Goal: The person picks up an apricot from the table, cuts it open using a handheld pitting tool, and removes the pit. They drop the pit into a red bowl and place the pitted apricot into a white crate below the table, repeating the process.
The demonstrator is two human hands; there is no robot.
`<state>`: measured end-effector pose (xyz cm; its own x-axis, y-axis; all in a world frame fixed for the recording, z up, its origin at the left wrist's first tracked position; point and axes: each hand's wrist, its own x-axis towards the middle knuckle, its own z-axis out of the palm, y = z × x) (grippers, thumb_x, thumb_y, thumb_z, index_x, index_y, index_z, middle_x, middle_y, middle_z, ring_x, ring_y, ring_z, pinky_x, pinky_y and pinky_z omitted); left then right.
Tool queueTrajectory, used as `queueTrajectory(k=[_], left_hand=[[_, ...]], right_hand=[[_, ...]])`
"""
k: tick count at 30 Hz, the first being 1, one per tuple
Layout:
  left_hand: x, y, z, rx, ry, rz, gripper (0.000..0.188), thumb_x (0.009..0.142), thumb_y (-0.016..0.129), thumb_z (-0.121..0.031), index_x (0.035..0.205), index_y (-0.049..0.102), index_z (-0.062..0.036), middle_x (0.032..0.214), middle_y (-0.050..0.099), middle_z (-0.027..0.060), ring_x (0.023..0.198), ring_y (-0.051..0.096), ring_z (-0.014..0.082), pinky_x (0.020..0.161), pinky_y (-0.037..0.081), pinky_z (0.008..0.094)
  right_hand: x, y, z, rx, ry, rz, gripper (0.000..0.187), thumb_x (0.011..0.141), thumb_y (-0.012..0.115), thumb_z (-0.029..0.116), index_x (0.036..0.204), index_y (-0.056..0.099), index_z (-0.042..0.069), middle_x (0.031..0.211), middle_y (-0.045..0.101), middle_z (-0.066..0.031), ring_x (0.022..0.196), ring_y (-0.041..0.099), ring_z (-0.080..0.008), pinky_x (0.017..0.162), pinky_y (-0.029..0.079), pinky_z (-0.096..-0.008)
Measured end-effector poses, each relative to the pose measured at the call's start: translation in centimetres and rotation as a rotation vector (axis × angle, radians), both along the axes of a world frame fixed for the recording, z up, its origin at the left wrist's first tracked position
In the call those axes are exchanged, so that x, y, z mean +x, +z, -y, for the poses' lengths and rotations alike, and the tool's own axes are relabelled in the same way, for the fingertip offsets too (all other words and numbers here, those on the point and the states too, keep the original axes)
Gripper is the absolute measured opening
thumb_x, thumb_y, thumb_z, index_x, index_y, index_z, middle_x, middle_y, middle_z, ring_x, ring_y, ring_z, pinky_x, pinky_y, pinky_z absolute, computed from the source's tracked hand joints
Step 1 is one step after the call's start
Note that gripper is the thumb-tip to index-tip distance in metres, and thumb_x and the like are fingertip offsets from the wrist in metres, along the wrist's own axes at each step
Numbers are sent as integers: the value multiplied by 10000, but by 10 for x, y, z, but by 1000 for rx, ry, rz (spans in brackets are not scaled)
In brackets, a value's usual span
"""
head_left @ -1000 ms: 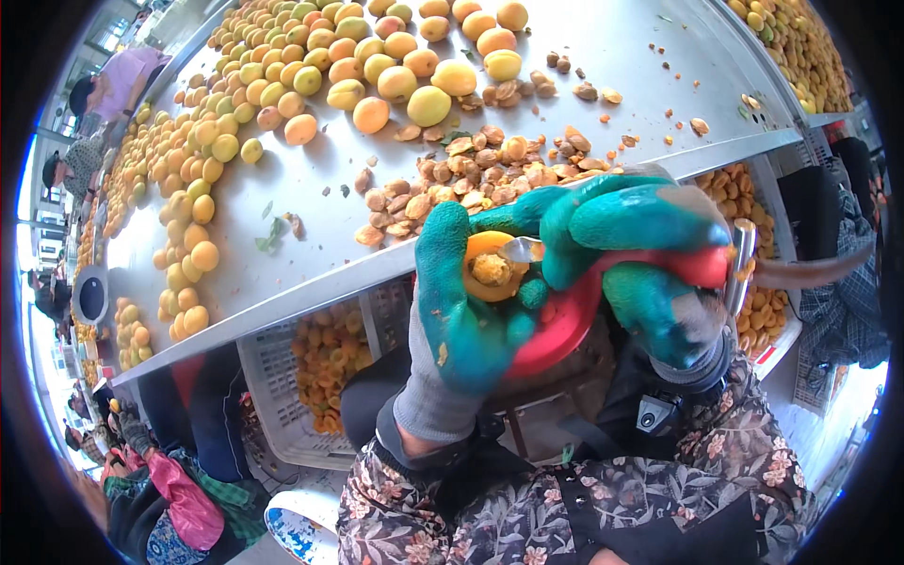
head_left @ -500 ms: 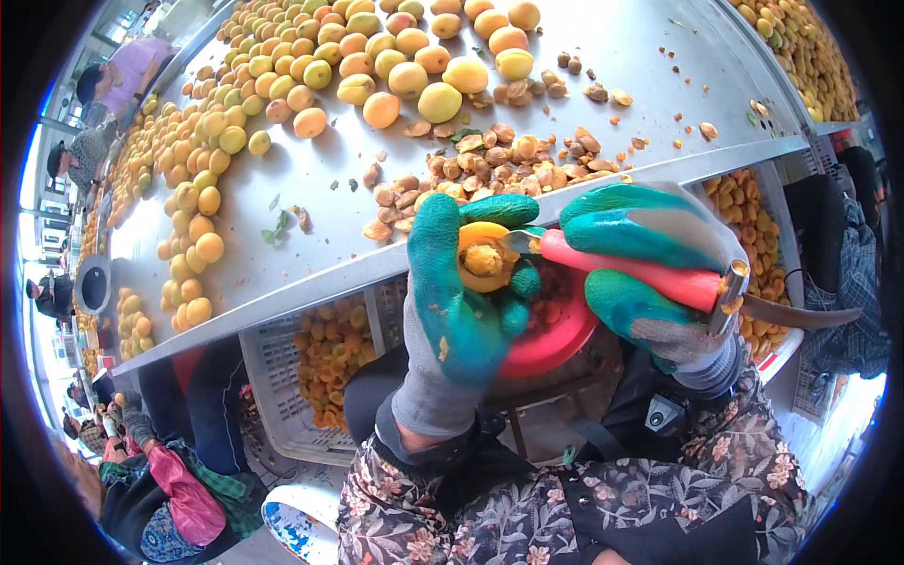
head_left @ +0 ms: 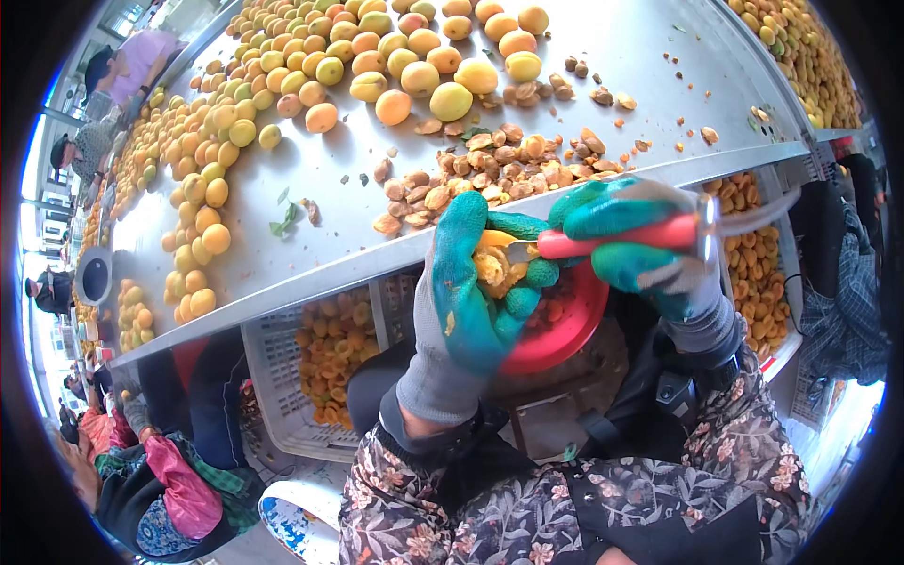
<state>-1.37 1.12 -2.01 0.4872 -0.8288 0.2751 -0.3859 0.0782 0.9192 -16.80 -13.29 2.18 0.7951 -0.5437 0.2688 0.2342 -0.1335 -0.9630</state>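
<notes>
In green-coated gloves, both my hands meet at the near edge of the metal table. My left hand point(head_left: 461, 306) is closed round a cut-open apricot point(head_left: 497, 267), whose torn, pulpy inside faces up. My right hand point(head_left: 640, 240) grips the red handle point(head_left: 603, 239) of a pitting knife. Its small metal tip touches the apricot's opening; a long curved blade at the other end is smeared by motion. Under my hands sits a red bowl point(head_left: 570, 344) with small reddish-brown pieces in it. Just beyond lies a heap of apricot pits point(head_left: 494, 165) on the table.
Whole apricots point(head_left: 394, 106) cover the table's far and left parts. Below its edge stand a white crate point(head_left: 268, 363) and, on the right, another crate holding apricot halves point(head_left: 753, 282). A white bucket point(head_left: 282, 504) stands lower left. Co-workers sit along the left, one in pink sleeves point(head_left: 184, 480).
The knife has turned in my right hand, its curved blade swinging upward. My left hand has shifted slightly right and tilted the apricot, whose inside now looks more torn.
</notes>
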Motion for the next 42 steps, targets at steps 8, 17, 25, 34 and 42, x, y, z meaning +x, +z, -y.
queueTrajectory(k=[8, 17, 25, 34, 42], left_hand=[[9, 10, 4, -107, 19, 361, 721, 780, 725, -108, 1376, 342, 29, 1051, 602, 158, 873, 642, 273, 797, 516, 389], [7, -1, 13, -269, 70, 315, 701, 826, 721, -186, 1357, 328, 49, 1055, 586, 150, 927, 605, 225, 845, 490, 348], [12, -3, 18, -318, 119, 463, 795, 726, 776, -45, 1392, 344, -4, 955, 608, 107, 769, 595, 221, 656, 485, 318], [11, -5, 23, -301, 208, 634, 711, 762, 743, -72, 1353, 359, 17, 972, 597, 133, 792, 599, 259, 708, 491, 349], [12, -3, 24, -293, 77, -75, 482, 870, 640, -113, 1260, 398, 34, 978, 608, 140, 836, 612, 245, 768, 505, 333]], right_hand=[[6, 20, -10, 177, 78, -121, 313, 772, 737, 44, 1067, 646, -7, 1003, 677, -140, 884, 653, -225, 775, 526, -319], [19, -14, -27, 264, -40, 95, 402, 796, 696, -51, 1172, 552, -59, 1111, 640, -152, 1034, 625, -221, 938, 511, -345], [26, 6, -43, 179, -109, 17, 294, 776, 753, 30, 1052, 664, -22, 1002, 685, -112, 970, 641, -175, 884, 503, -298], [23, 3, -47, 434, -190, 105, 208, 841, 617, -26, 1046, 626, -62, 1033, 664, -140, 900, 654, -171, 828, 527, -278], [37, -4, -59, -162, -263, 89, 265, 791, 723, 47, 1028, 643, -41, 1004, 659, -127, 906, 644, -173, 789, 507, -274]])
